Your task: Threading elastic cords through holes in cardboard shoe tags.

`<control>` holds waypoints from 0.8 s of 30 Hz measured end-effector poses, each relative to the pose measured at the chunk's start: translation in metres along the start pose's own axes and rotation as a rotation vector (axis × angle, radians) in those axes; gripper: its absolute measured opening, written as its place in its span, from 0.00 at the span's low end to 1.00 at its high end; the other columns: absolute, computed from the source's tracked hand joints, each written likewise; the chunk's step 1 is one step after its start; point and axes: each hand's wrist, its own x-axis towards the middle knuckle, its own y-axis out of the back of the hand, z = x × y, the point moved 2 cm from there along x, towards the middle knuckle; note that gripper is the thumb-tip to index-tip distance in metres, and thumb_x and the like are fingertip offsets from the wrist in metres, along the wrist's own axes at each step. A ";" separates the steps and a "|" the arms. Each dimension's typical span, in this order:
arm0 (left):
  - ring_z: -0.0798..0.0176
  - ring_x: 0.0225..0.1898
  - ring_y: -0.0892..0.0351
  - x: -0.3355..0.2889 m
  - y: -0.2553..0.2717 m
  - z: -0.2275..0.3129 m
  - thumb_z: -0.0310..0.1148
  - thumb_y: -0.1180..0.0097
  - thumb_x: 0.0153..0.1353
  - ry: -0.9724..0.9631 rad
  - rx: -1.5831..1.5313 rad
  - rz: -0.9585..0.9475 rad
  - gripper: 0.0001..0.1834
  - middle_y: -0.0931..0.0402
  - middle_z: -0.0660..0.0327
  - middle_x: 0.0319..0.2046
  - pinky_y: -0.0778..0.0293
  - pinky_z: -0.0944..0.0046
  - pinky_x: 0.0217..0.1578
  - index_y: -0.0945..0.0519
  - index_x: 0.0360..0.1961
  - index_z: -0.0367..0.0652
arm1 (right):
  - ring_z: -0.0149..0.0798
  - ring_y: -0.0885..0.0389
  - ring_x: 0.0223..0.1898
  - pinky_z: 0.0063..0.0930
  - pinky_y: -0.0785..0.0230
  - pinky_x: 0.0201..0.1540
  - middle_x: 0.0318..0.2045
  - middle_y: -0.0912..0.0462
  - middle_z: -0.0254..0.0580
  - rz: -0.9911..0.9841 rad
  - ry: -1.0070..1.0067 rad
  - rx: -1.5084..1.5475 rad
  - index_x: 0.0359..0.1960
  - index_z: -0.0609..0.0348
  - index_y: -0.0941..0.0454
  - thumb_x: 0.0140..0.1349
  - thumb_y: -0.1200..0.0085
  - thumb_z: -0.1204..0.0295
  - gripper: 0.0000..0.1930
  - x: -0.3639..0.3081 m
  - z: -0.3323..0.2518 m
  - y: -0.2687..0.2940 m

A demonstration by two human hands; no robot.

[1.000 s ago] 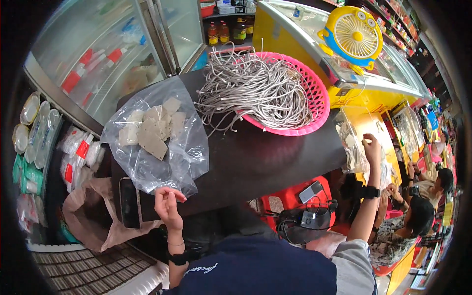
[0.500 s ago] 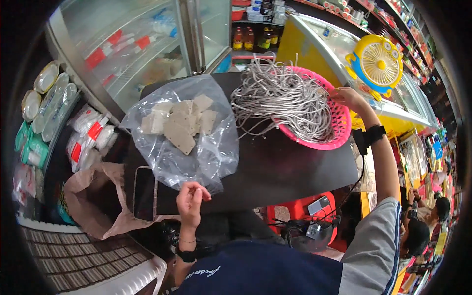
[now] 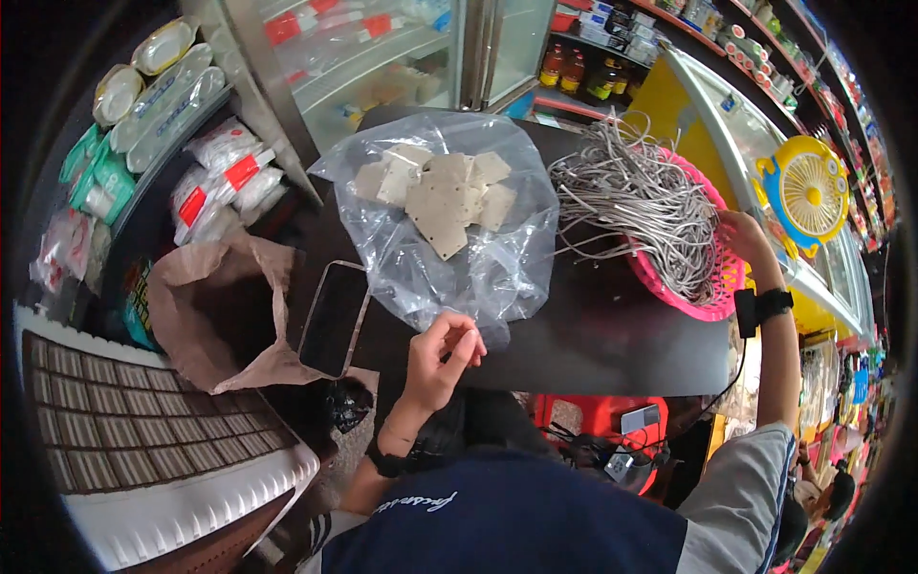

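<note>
A clear plastic bag lies spread on a dark table, with several grey-beige flat plates piled on it, some with small holes. My left hand is at the bag's near edge, fingers curled in and thumb close to the index finger. Whether anything is pinched there cannot be seen. To the right a pink basket overflows with a tangle of silver-grey cords, some trailing onto the table. My right hand is at the basket's right rim, beside the cords, its fingers bent and partly hidden.
A phone lies at the table's left edge, next to an open brown bag. The dark table ends before my lap. A red stool with devices and cables stands below. A yellow fan stands beyond my right hand.
The whole view has shifted, so the table and its things sit farther right. My right hand has come slightly nearer along the basket's rim. My left hand stays by the bag's near edge.
</note>
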 end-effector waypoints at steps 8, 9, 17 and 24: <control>0.51 0.47 0.26 0.087 0.011 0.038 0.27 0.38 0.52 -0.282 0.821 0.179 0.25 0.29 0.47 0.48 0.28 0.59 0.48 0.33 0.49 0.34 | 0.28 0.24 0.39 0.22 0.31 0.42 0.43 0.22 0.36 0.077 0.033 0.138 0.54 0.63 0.27 0.63 0.55 0.77 0.17 -0.013 -0.018 -0.011; 0.48 0.53 0.32 0.098 0.015 0.025 0.30 0.35 0.49 -0.263 1.067 0.230 0.33 0.33 0.47 0.53 0.33 0.56 0.54 0.37 0.54 0.34 | 0.26 0.25 0.38 0.20 0.32 0.43 0.42 0.23 0.34 0.102 0.078 0.040 0.54 0.63 0.28 0.67 0.58 0.74 0.16 -0.015 -0.026 -0.014; 0.45 0.59 0.35 0.123 0.020 0.001 0.37 0.33 0.48 -0.093 1.320 0.115 0.42 0.38 0.45 0.61 0.38 0.52 0.59 0.41 0.61 0.33 | 0.29 0.23 0.41 0.25 0.31 0.45 0.40 0.19 0.37 0.608 0.390 -0.288 0.52 0.64 0.25 0.66 0.53 0.68 0.17 -0.066 -0.041 0.040; 0.51 0.48 0.27 0.110 0.008 0.025 0.31 0.51 0.61 -0.264 1.487 0.213 0.13 0.22 0.54 0.41 0.32 0.53 0.48 0.25 0.45 0.34 | 0.27 0.21 0.41 0.18 0.31 0.43 0.38 0.18 0.37 0.734 0.558 0.081 0.47 0.67 0.23 0.62 0.44 0.70 0.15 -0.136 -0.095 -0.059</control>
